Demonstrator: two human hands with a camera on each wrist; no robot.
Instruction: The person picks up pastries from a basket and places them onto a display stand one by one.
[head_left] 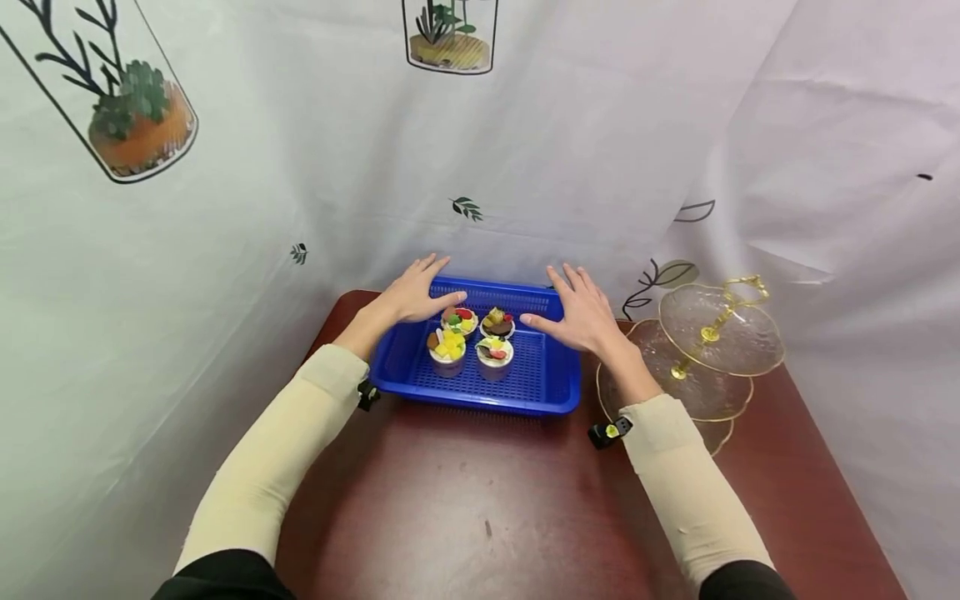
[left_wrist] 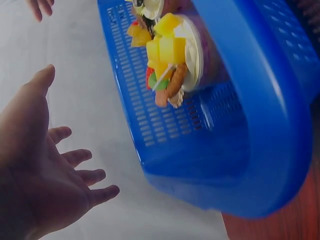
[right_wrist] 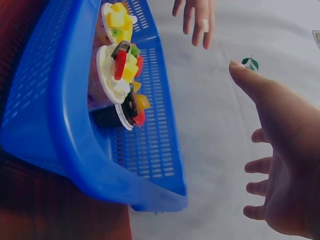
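A blue plastic basket (head_left: 480, 402) with slotted walls sits on the table, holding several fruit-topped dessert cups. One cup with yellow cubes (head_left: 447, 350) stands at the near left, beside a cup with cream and red fruit (head_left: 494, 357). Behind them are a cup with red and green pieces (head_left: 459, 321) and a dark-topped cup (head_left: 497, 323). My left hand (head_left: 412, 293) hovers above the basket's left end, fingers spread, holding nothing. Over the right end is my right hand (head_left: 576, 312), also spread and holding nothing. Both wrist views show the hands apart from the basket (left_wrist: 280, 150) and the cups.
A tiered clear glass stand (head_left: 720, 329) with gold rims and a gold handle is on the table to the right, close to my right forearm. White patterned cloth (head_left: 525, 167) hangs behind the reddish-brown table (head_left: 465, 500).
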